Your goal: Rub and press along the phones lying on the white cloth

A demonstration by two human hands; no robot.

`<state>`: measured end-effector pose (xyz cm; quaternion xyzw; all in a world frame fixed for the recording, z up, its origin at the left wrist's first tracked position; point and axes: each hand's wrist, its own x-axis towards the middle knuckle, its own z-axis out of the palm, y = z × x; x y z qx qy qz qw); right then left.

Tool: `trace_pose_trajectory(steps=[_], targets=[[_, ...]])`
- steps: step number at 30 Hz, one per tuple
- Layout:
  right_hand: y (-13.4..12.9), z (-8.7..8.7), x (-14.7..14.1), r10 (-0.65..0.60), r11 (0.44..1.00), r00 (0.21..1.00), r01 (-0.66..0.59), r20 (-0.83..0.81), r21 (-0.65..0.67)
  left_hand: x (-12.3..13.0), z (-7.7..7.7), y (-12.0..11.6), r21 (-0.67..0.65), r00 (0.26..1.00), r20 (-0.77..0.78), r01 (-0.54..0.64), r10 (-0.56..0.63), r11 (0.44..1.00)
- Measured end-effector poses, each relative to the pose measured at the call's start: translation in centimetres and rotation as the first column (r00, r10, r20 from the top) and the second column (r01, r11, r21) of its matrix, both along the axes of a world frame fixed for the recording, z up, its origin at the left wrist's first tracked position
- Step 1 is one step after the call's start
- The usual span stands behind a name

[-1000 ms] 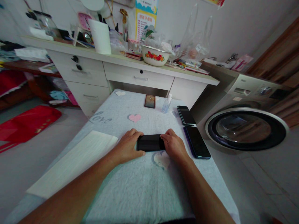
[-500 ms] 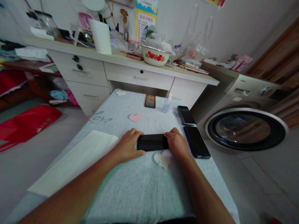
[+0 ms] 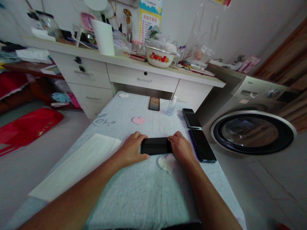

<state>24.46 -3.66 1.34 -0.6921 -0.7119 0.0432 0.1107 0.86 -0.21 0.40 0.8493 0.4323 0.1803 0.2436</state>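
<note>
A black phone [image 3: 156, 146] lies sideways on the cloth-covered table [image 3: 144, 195], its dark screen up. My left hand [image 3: 131, 149] grips its left end, thumb at the near edge and fingers at the far edge. At the right end, my right hand [image 3: 181, 147] has its fingers pressed together on the phone's far corner. To the right of that hand lie a large dark phone [image 3: 203, 145] and, beyond it, another phone [image 3: 191, 118]. A brown phone or case [image 3: 153, 103] and a clear spray bottle [image 3: 171, 107] are near the far edge.
A folded whitish cloth or paper [image 3: 76, 167] lies on the table's left side. Behind stands a white desk [image 3: 144, 78] with a flowered bowl [image 3: 160, 57] and a white paper roll [image 3: 104, 37]. A washing machine [image 3: 249, 105] is at the right, a red bag [image 3: 31, 126] on the floor left.
My right hand has shifted very slightly leftward at the phone's right end. My left hand and the phone stay in the same place.
</note>
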Motion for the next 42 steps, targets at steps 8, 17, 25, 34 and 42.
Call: trace_pose_trajectory(steps=[8, 17, 25, 34, 42], targets=[[-0.4, 0.6, -1.0, 0.113, 0.992, 0.992, -0.116, -0.056, -0.041, 0.0, -0.1, -0.1, 0.003, 1.000, 0.012, -0.001, 0.001, 1.000], [-0.4, 0.4, -0.8, 0.182, 0.982, 0.975, -0.186, -0.126, -0.024, 0.0, -0.1, 0.0, 0.001, 1.000, 0.006, -0.002, 0.002, 1.000], [-0.1, 0.3, 0.6, 0.027, 1.000, 0.998, -0.028, -0.062, -0.013, -0.2, -0.3, 0.1, 0.010, 1.000, 0.001, 0.016, -0.016, 1.000], [0.1, 0.1, 1.3, -0.039, 0.999, 0.999, 0.039, -0.024, 0.009, -0.1, -0.2, 0.1, 0.003, 0.999, 0.048, 0.013, -0.013, 1.000], [-0.3, 0.7, 0.2, 0.042, 0.999, 0.999, -0.043, -0.017, -0.030, -0.2, -0.5, 0.2, 0.006, 0.999, 0.053, 0.003, -0.003, 1.000]])
